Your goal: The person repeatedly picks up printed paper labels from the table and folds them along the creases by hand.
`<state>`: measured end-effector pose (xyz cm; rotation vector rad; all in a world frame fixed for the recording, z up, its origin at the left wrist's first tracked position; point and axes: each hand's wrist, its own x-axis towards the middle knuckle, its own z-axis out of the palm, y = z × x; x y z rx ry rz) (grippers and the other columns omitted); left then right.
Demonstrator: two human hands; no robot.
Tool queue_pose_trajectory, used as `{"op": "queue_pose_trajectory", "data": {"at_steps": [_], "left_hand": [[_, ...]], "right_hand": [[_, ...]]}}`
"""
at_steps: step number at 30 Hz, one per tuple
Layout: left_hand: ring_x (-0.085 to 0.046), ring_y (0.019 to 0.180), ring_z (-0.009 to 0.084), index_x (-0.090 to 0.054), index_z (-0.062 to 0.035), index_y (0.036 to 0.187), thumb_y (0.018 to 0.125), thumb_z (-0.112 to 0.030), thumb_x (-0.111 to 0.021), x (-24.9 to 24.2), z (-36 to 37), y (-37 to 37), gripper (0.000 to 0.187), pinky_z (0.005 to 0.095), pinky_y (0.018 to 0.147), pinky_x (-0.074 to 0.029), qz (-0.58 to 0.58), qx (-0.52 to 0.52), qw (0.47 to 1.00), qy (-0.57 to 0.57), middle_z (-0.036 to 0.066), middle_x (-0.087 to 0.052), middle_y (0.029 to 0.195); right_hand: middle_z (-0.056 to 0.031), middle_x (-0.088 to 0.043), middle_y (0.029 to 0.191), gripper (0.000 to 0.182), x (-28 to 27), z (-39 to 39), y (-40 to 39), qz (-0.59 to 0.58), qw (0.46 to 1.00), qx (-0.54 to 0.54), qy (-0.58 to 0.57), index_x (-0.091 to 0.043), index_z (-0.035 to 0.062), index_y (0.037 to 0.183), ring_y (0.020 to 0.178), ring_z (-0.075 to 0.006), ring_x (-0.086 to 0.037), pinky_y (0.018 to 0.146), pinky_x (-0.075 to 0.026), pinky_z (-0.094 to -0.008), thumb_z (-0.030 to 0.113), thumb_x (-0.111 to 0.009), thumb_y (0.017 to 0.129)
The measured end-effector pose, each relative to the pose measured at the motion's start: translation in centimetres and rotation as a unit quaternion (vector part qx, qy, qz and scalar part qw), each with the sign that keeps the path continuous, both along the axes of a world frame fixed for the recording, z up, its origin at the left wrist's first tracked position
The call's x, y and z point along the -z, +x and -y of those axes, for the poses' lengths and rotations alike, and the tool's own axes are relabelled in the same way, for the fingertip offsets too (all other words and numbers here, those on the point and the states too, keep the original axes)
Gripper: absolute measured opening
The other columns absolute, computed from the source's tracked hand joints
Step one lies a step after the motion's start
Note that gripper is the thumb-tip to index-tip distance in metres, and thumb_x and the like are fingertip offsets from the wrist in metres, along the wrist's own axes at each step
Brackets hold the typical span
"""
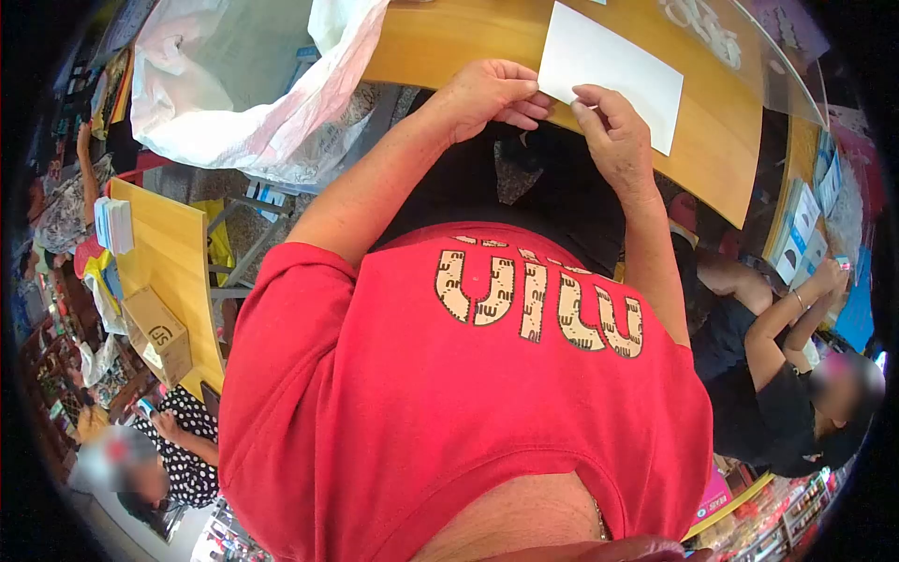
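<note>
A plain white sheet of paper point(613, 75) lies at a slant on the wooden table, near its front edge. My left hand point(492, 98) is at the sheet's left corner, thumb and forefinger pinched there and the other fingers loosely curled below. At the near edge of the same sheet, my right hand point(613, 136) has thumb and forefinger closed together, the remaining fingers folded in. Whether anything small sits between the fingertips is too fine to make out.
A large whitish plastic bag point(234, 117) hangs left of the wooden table point(712, 178). Clear plastic sheeting point(763, 47) stands at the far right. On another table at left are a cardboard box point(157, 335) and stacked cards point(113, 225). Several people sit or stand on both sides.
</note>
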<state>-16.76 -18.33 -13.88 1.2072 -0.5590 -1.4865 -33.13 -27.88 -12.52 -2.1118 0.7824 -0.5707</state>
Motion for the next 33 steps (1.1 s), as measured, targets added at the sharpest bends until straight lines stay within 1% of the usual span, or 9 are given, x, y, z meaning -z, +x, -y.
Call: {"op": "queue_pose_trajectory", "data": {"at_steps": [2,3,6,8,12,17,24,29,33], "left_hand": [[-0.059,0.082,0.0176,-0.052,0.0028,0.1,0.084,-0.014,-0.047,0.2,-0.1,-0.2,0.024,0.0291,0.071,-0.05,0.005,-0.006,1.0,-0.005,0.012,-0.059,0.091],[-0.059,0.081,0.0174,-0.052,0.0025,0.1,0.084,-0.014,-0.048,0.3,-0.1,-0.2,0.024,0.0289,0.071,-0.05,0.015,-0.008,1.0,-0.011,0.011,-0.059,0.09],[-0.059,0.08,0.0167,-0.053,0.0018,0.1,0.084,-0.015,-0.048,0.3,-0.1,-0.3,0.023,0.0283,0.069,-0.05,0.006,-0.007,1.0,-0.014,0.011,-0.059,0.089],[-0.059,0.08,0.0164,-0.054,0.0013,0.099,0.084,-0.015,-0.049,0.4,-0.1,-0.4,0.023,0.0279,0.069,-0.05,0.012,-0.014,1.0,-0.011,0.01,-0.059,0.089],[-0.059,0.079,0.0155,-0.055,-0.0002,0.097,0.084,-0.014,-0.049,0.7,-0.1,-0.7,0.02,0.0272,0.07,-0.05,0.022,-0.03,0.999,-0.012,0.009,-0.06,0.089],[-0.059,0.078,0.0147,-0.056,-0.0011,0.096,0.084,-0.014,-0.049,0.7,-0.2,-0.8,0.019,0.0262,0.069,-0.049,0.039,-0.034,0.999,-0.014,0.008,-0.06,0.088],[-0.059,0.076,0.013,-0.057,-0.0017,0.095,0.083,-0.014,-0.05,1.0,-0.3,-1.0,0.018,0.0248,0.068,-0.049,0.062,-0.031,0.997,-0.025,0.008,-0.061,0.085],[-0.059,0.075,0.0134,-0.057,-0.0005,0.094,0.083,-0.014,-0.05,0.6,-0.2,-1.1,0.018,0.0247,0.067,-0.049,0.091,-0.037,0.995,-0.025,0.008,-0.061,0.084],[-0.059,0.074,0.0138,-0.057,0.0009,0.094,0.083,-0.014,-0.05,0.5,-0.3,-1.0,0.019,0.0245,0.067,-0.049,0.116,-0.028,0.993,-0.014,0.008,-0.06,0.083]], "right_hand": [[-0.0097,-0.059,0.079,0.017,-0.3,-0.3,0.3,-0.006,0.998,-0.031,-0.056,-0.059,0.0038,0.09,0.072,-0.0193,-0.057,0.065,-0.045,-0.0267,0.012,-0.057,0.075],[-0.0097,-0.059,0.079,0.017,-0.2,-0.4,0.5,-0.008,0.998,-0.035,-0.054,-0.059,0.0038,0.09,0.072,-0.0193,-0.057,0.065,-0.045,-0.0267,0.012,-0.057,0.075],[-0.0099,-0.059,0.079,0.014,0.1,-0.4,1.4,0.032,0.989,-0.07,-0.13,-0.059,0.0038,0.087,0.072,-0.022,-0.057,0.065,-0.046,-0.0285,0.012,-0.055,0.076],[-0.0093,-0.059,0.078,0.013,0.0,-0.3,1.9,0.01,0.979,-0.091,-0.181,-0.059,0.004,0.084,0.072,-0.0237,-0.057,0.064,-0.046,-0.0306,0.013,-0.054,0.076],[-0.0083,-0.058,0.076,0.012,-0.7,-0.2,2.4,-0.031,0.975,-0.093,-0.198,-0.058,0.0047,0.08,0.072,-0.0241,-0.056,0.063,-0.046,-0.0318,0.015,-0.053,0.076],[-0.0097,-0.056,0.07,0.016,-0.5,-0.1,2.9,-0.089,0.949,-0.121,-0.279,-0.056,0.0051,0.075,0.07,-0.026,-0.055,0.062,-0.045,-0.0345,0.019,-0.05,0.078],[-0.0117,-0.056,0.069,0.019,-1.4,0.8,3.1,-0.136,0.94,-0.19,-0.249,-0.055,0.0046,0.074,0.07,-0.027,-0.055,0.063,-0.045,-0.0364,0.02,-0.046,0.08],[-0.0133,-0.055,0.072,0.016,-1.5,0.6,3.7,-0.232,0.904,-0.204,-0.296,-0.053,0.0031,0.073,0.071,-0.0291,-0.055,0.064,-0.046,-0.0371,0.016,-0.045,0.077],[-0.0136,-0.054,0.072,0.015,-1.3,0.7,4.0,-0.222,0.905,-0.214,-0.292,-0.052,0.003,0.074,0.071,-0.0296,-0.055,0.064,-0.045,-0.0378,0.016,-0.045,0.076]]}}
